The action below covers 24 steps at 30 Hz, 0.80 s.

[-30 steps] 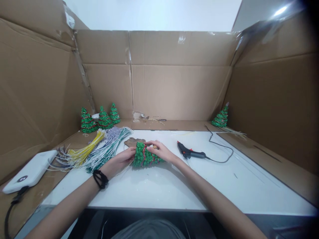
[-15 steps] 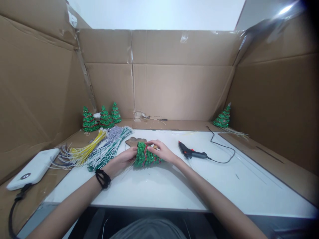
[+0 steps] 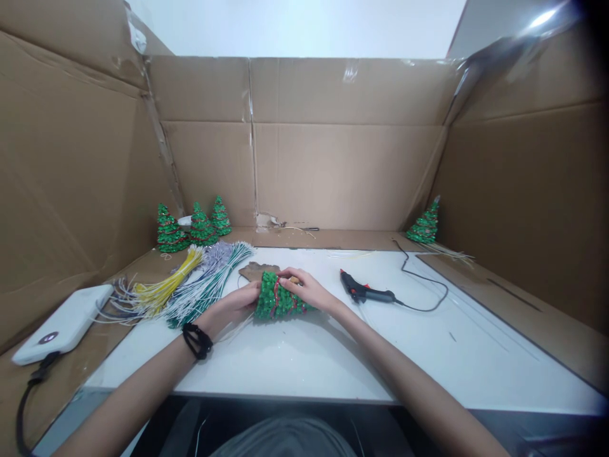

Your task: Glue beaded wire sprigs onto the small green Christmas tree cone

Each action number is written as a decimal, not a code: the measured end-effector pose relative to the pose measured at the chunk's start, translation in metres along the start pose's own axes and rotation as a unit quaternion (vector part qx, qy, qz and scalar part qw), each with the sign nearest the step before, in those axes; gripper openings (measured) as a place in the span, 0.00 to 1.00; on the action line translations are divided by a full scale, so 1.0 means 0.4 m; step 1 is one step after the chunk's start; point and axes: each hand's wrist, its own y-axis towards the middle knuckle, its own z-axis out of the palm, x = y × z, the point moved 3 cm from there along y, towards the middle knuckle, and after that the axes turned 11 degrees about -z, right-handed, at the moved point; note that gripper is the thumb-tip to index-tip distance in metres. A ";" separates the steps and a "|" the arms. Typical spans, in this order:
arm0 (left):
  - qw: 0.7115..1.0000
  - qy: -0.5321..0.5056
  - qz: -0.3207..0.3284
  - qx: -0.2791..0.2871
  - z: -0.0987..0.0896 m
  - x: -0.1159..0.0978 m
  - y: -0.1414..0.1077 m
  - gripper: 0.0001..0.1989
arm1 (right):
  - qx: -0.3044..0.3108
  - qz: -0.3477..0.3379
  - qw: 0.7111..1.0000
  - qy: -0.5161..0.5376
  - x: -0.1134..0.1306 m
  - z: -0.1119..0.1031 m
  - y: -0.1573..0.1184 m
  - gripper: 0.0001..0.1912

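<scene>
A green beaded tree [image 3: 281, 303] with red trim lies on its side between my hands, over the middle of the white table [image 3: 295, 368]. My left hand [image 3: 245, 296] grips its left end, with the fingers partly hidden behind it. From above and the right, my right hand [image 3: 304, 289] holds it, fingertips on the red trim. Thin pale strands hang by my left hand. Behind the tree lies a brown, irregular piece [image 3: 257, 271].
Bundles of yellow [image 3: 174, 279] and green-white strands [image 3: 209, 289] lie to the left, near a white power bank [image 3: 64, 324]. A black glue gun [image 3: 366, 292] with its cable lies right. Several green trees [image 3: 202, 225] stand back left, another [image 3: 425, 223] back right. Cardboard walls [image 3: 347, 171] surround the table.
The held tree has turned slightly in my hands, and its red trim has shifted a little. Pale strands near my left wrist show more clearly. Both hands keep nearly the same place.
</scene>
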 end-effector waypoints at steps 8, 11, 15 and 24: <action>1.000 -0.018 0.002 0.005 0.003 -0.002 0.009 0.21 | 0.010 0.004 1.000 0.011 -0.003 0.005 0.003 0.15; 1.000 -0.019 -0.001 0.002 0.008 -0.004 0.007 0.21 | 0.011 0.010 1.000 0.010 -0.005 0.003 0.003 0.15; 1.000 -0.024 0.009 0.001 0.019 -0.012 0.001 0.21 | 0.015 0.011 1.000 0.016 -0.004 0.003 0.004 0.14; 0.999 -0.025 0.017 0.008 0.004 0.003 0.024 0.19 | 0.020 0.024 0.999 0.044 -0.007 0.007 0.009 0.15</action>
